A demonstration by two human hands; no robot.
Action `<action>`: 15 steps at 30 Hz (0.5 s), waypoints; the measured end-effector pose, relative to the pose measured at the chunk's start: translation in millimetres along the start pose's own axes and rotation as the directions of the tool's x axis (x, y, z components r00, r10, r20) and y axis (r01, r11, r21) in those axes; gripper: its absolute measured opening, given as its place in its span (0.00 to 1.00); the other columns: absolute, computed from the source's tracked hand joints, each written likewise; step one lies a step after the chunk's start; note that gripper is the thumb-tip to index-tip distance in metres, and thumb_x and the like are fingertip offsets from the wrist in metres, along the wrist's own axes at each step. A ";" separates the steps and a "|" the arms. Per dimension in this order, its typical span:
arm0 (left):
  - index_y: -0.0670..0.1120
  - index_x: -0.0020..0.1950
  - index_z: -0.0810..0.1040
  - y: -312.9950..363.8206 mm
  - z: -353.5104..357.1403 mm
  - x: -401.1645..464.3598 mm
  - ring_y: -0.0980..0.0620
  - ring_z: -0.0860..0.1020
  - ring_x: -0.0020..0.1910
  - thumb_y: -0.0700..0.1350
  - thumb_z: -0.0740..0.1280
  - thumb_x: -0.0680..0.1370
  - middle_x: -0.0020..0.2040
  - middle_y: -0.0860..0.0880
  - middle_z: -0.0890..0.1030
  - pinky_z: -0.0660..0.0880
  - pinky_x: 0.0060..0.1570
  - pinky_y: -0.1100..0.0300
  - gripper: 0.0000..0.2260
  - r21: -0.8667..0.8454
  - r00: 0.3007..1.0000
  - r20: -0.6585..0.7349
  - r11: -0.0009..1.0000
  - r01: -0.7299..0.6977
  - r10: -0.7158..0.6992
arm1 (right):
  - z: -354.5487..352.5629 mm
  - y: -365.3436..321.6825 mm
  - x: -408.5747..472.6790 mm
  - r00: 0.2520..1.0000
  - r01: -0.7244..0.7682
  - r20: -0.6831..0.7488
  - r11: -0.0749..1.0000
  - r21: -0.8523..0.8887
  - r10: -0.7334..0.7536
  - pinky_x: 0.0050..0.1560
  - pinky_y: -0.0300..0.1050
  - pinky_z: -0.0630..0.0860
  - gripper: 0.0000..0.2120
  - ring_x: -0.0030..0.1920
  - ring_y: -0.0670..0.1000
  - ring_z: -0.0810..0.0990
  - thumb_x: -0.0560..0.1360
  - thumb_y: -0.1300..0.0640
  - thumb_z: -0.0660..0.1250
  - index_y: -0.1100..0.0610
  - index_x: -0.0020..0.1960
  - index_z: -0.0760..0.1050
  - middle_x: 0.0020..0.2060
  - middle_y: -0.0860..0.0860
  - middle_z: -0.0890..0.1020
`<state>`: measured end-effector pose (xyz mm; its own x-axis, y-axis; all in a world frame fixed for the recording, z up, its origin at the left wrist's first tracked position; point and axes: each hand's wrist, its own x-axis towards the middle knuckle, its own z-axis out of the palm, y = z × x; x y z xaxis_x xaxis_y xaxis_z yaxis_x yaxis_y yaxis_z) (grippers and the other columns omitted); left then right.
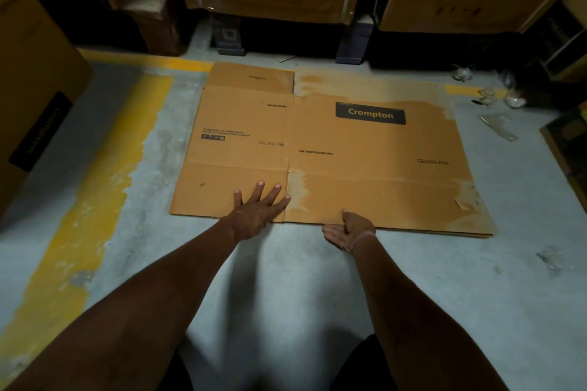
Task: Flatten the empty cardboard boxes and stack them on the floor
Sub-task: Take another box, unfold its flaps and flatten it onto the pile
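Two hands at flattened box (330, 149): left hand (257, 209) spread flat, pressing; right hand (347, 230) pinching near edge, fingers hidden underneath.

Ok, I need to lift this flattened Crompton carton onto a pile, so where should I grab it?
Probably at the near long edge of the flattened carton, coming from the person's side. It lies flat on the floor, so only edges offer a pinch. The right hand already holds that edge, thumb on top; the left hand presses flat and could match it.
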<state>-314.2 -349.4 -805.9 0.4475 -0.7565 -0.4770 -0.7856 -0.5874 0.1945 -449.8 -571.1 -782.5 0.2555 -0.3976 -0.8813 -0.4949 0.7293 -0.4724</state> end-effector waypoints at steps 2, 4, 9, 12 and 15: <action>0.62 0.83 0.39 0.6 -1.8 0.2 0.40 0.29 0.79 0.26 0.58 0.80 0.83 0.53 0.32 0.40 0.72 0.23 0.46 -0.015 1.000 0.029 1.000 0.007 -0.007 | -11.8 9.9 15.4 0.990 0.087 -0.080 0.942 -0.323 -0.119 0.47 0.64 0.85 0.25 0.40 0.61 0.88 0.80 0.38 0.66 0.63 0.49 0.80 0.41 0.62 0.87; 0.61 0.84 0.41 1.1 -8.9 -0.8 0.40 0.30 0.80 0.25 0.58 0.79 0.83 0.53 0.33 0.40 0.73 0.23 0.46 -0.044 0.999 0.047 0.999 0.006 -0.004 | -21.3 16.0 15.4 0.952 0.117 -0.163 0.799 -0.590 -0.260 0.42 0.58 0.86 0.33 0.32 0.58 0.87 0.75 0.30 0.66 0.62 0.41 0.82 0.33 0.58 0.86; 0.55 0.84 0.55 -16.8 -38.8 -1.9 0.45 0.40 0.83 0.52 0.65 0.84 0.85 0.54 0.45 0.45 0.78 0.31 0.31 -0.321 0.994 0.108 0.947 0.021 0.014 | -12.3 -4.6 -19.2 0.864 0.120 -0.160 0.502 -0.856 -0.478 0.44 0.44 0.77 0.22 0.36 0.54 0.81 0.77 0.39 0.69 0.59 0.49 0.84 0.43 0.55 0.86; 0.50 0.82 0.64 -29.9 -53.9 -20.1 0.45 0.58 0.82 0.56 0.68 0.82 0.83 0.49 0.60 0.59 0.78 0.49 0.30 -0.414 0.998 0.070 0.910 0.034 -0.005 | 10.9 -20.7 -33.5 0.823 0.224 -0.023 0.361 -0.905 -0.567 0.46 0.45 0.77 0.16 0.47 0.58 0.84 0.75 0.46 0.72 0.59 0.51 0.83 0.49 0.56 0.86; 0.45 0.76 0.71 -49.9 -65.1 -50.3 0.42 0.73 0.71 0.53 0.69 0.82 0.73 0.45 0.74 0.69 0.68 0.52 0.25 -0.425 0.998 0.016 0.903 0.069 -0.068 | 48.0 -33.7 -55.8 0.776 0.420 0.184 0.276 -0.864 -0.604 0.54 0.45 0.78 0.16 0.56 0.58 0.83 0.75 0.47 0.74 0.59 0.54 0.81 0.52 0.55 0.85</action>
<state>-269.7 -300.7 -735.8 0.4932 -0.7099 -0.5029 -0.4969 -0.7043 0.5070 -407.5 -546.8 -718.0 0.6500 -0.6459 -0.4004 -0.7471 -0.4470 -0.4919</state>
